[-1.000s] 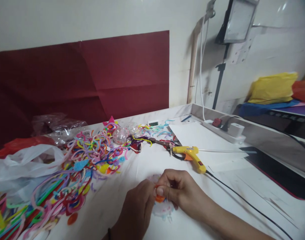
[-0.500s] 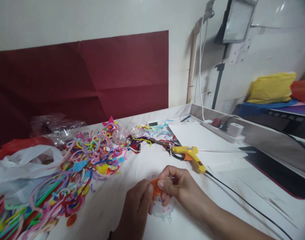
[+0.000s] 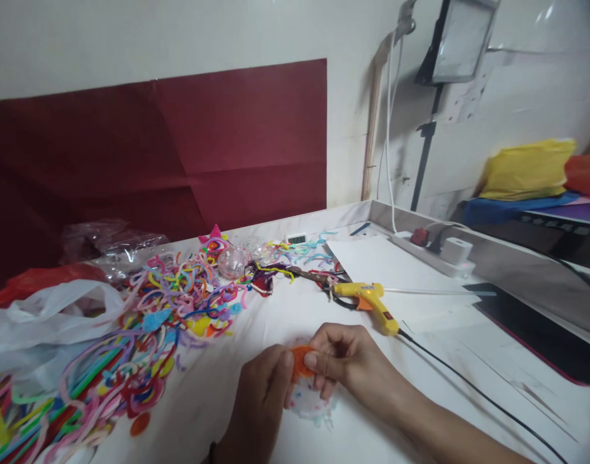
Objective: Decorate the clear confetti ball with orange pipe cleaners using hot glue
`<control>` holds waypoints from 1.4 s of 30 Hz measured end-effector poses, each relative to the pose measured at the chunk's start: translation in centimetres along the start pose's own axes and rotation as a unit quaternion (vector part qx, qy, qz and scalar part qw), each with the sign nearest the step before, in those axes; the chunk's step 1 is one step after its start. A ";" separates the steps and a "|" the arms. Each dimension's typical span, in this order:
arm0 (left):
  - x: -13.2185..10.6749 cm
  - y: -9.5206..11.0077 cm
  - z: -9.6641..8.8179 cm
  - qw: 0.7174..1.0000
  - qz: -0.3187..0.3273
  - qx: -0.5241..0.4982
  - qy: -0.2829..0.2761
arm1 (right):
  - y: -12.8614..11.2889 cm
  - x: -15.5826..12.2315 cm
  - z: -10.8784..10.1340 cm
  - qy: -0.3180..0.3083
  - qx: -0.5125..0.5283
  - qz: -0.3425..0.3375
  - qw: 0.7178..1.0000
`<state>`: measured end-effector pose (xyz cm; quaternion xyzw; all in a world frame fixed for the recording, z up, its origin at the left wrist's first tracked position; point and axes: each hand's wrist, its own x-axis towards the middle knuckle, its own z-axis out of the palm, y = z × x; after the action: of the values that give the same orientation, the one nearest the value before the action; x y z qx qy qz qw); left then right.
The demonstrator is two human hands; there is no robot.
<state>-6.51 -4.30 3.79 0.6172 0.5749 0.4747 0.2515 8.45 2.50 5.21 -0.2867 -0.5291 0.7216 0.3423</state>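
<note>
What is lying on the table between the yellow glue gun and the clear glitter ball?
In the head view, scissors lie between the glue gun and the ball, among loose colourful pipe cleaners.

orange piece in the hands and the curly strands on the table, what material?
Orange piece, pinched between left hand and right hand: looks like matte felt or craft foam; flat, no shine. Curly strands: likely fuzzy pipe cleaners; soft outline, bends hold.

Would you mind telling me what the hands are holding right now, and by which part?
Both hands pinch a small orange piece by its edges: left hand at its left side, right hand at its right. A clear speckled ball sits beneath them; contact unclear.
</note>
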 end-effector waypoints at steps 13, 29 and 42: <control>0.1 0.3 -0.5 0.989 0.078 0.124 -0.014 | -0.1 0.0 0.0 -0.029 -0.042 -0.006 0.999; 0.0 0.0 -0.3 0.997 0.024 0.049 -0.060 | 0.6 0.1 -0.1 -0.041 -0.013 -0.021 0.999; -0.2 0.1 -0.4 0.998 -0.003 0.006 -0.063 | 0.3 -0.3 0.3 -0.034 -0.014 -0.015 0.999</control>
<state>-6.78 -4.57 4.03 0.6459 0.5626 0.4307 0.2844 8.29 2.02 4.99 -0.2593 -0.5544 0.7183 0.3308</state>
